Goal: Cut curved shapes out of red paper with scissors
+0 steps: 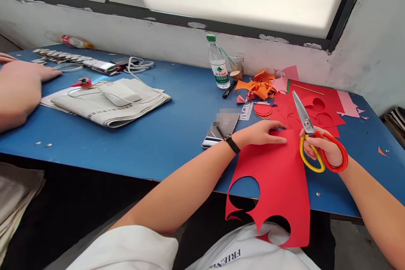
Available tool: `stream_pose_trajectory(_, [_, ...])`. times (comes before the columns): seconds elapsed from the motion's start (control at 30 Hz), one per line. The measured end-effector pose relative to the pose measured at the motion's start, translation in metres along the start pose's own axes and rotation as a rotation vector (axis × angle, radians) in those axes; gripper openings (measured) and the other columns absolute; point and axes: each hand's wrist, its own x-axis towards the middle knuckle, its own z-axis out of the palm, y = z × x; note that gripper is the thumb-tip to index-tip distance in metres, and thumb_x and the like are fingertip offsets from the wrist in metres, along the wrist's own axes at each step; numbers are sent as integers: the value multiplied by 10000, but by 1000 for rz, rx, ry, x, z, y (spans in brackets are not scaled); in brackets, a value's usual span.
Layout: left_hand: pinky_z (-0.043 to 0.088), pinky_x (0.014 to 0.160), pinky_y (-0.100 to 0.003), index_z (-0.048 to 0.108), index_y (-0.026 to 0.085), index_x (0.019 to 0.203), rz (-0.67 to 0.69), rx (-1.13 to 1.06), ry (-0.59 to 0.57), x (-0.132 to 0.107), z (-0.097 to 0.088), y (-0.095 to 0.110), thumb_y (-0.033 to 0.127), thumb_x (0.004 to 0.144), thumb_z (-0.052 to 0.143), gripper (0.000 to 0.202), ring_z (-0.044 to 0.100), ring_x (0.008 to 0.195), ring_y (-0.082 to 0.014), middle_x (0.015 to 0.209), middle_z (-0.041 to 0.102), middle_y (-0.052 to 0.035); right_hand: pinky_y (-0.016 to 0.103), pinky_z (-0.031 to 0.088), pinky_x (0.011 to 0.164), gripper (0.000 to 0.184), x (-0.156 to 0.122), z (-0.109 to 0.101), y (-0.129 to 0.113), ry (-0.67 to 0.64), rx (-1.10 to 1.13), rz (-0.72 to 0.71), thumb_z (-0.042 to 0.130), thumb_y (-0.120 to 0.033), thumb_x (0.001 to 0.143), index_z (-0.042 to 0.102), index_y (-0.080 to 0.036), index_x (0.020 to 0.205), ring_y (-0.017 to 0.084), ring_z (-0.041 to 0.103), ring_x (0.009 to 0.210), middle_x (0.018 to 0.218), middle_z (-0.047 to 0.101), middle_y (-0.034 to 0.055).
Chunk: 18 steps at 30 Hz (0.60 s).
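- Your left hand (265,133) rests at the red sheet (280,164); whether it pinches, unclear.
- Your right hand (327,148) grips scissors (306,124) pointing toward 11 o'clock.
- Sheet spreads toward your left hand's 6 o'clock.

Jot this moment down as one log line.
left hand: on red sheet | right hand: holding scissors | sheet: curved cut-outs, overhanging edge of blue table | nearby: orange scraps, bottle

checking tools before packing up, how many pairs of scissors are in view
1: the scissors in the right hand. Others could be hidden under the orange scraps.
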Motion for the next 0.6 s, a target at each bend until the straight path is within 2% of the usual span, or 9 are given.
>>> stream_pose_trajectory(0.03, [538, 875, -385, 775, 201, 1186, -12, -12, -15, 0, -1, 1, 765, 867, 814, 648, 727, 1033, -302, 1176, 798, -105, 334, 403, 506, 331, 0, 0, 0, 13, -4, -13, 841, -461, 955, 687, -203, 1094, 160, 507, 476, 568, 603, -54])
stream_pose_trajectory(0.1, [442, 715, -352, 695, 212, 921, -31, -31, -46, -1, -4, 4, 765, 835, 841, 579, 608, 800, -222, 905, 687, -26, 330, 401, 498, 335, -1, 0, -1, 49, -14, -42, 845, -465, 951, 705, -204, 1106, 161, 505, 485, 578, 598, -56])
stream_pose_trajectory(0.17, [335, 643, -343, 563, 228, 796, -41, -49, -69, -2, -6, 6, 750, 835, 843, 593, 451, 694, -170, 784, 530, 25, 330, 406, 495, 330, -1, -1, -1, 86, -26, -68, 851, -471, 946, 713, -213, 1098, 164, 506, 489, 586, 594, -57])
stream_pose_trajectory(0.27, [275, 637, -348, 475, 240, 775, -42, -66, -77, -3, -8, 6, 717, 848, 843, 606, 369, 689, -159, 780, 445, 41, 339, 421, 497, 333, -1, -2, 0, 127, -48, -92, 849, -491, 945, 718, -225, 1099, 167, 502, 483, 588, 594, -58])
stream_pose_trajectory(0.4, [284, 659, -352, 477, 245, 768, -34, -65, -50, -2, -8, 4, 682, 837, 856, 583, 388, 712, -172, 788, 452, 37, 349, 447, 518, 308, -1, -2, 1, 161, -88, -95, 843, -475, 959, 716, -234, 1103, 169, 516, 491, 600, 606, -58])
stream_pose_trajectory(0.6, [346, 663, -350, 497, 248, 745, -8, -82, 146, -3, -19, 6, 604, 835, 843, 504, 421, 719, -185, 775, 491, 25, 363, 440, 523, 285, -3, 5, 1, 149, -136, -31, 822, -458, 970, 704, -225, 1085, 182, 518, 503, 583, 578, -56])
